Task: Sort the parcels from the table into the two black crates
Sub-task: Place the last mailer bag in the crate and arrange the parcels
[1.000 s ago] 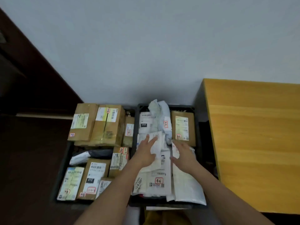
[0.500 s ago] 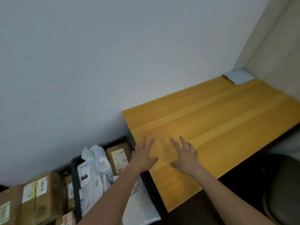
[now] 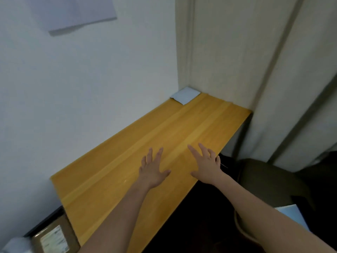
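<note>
Two bare hands reach out over the wooden worktop (image 3: 127, 161), palms down, holding nothing. The left hand (image 3: 152, 170) has its fingers (image 3: 158, 152) straight and spread wide; the right hand (image 3: 207, 166) is spread the same way, just beside it. One pale blue parcel (image 3: 185, 95) lies flat at the worktop's far corner, against the wall (image 3: 82, 79), well apart from both hands. At the lower left, a crate (image 3: 45, 219) edge shows beside the worktop, with a brown box (image 3: 52, 238) bearing a white label inside it. A dark chair (image 3: 269, 181) stands to the right.
</note>
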Motion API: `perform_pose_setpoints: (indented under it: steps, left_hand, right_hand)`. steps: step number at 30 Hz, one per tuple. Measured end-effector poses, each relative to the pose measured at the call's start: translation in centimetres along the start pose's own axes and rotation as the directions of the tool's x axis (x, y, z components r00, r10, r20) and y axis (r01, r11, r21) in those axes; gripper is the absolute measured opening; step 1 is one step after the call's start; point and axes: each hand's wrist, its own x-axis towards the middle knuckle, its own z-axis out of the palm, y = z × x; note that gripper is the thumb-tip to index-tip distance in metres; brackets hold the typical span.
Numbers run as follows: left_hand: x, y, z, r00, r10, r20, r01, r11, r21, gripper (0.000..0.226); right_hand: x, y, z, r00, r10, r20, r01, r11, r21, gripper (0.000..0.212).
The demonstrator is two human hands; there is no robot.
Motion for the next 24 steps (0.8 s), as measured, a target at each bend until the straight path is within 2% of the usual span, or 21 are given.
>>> perform_pose_setpoints:
  steps: [6,12,24]
  left_hand:
    - [4.2,5.5,-0.4,0.999,0.033,0.026,-0.034,0.998,0.044,0.085]
    - [10.0,7.2,-1.0,0.994,0.066,0.091,-0.071,0.996,0.055,0.084]
    - [25.3,9.6,-4.1,0.986,0.146,0.085,-0.141,0.988,-0.062,0.083]
  right_hand:
    - [3.0,5.0,-3.0,0.998,0.006,-0.060,-0.002,0.997,0.075,0.089]
    - [7.0,7.6,-3.4,0.998,0.062,-0.009,-0.060,0.991,0.120,0.087]
    - [20.3,8.9,-8.9,0.984,0.154,-0.092,-0.146,0.986,0.084,0.088]
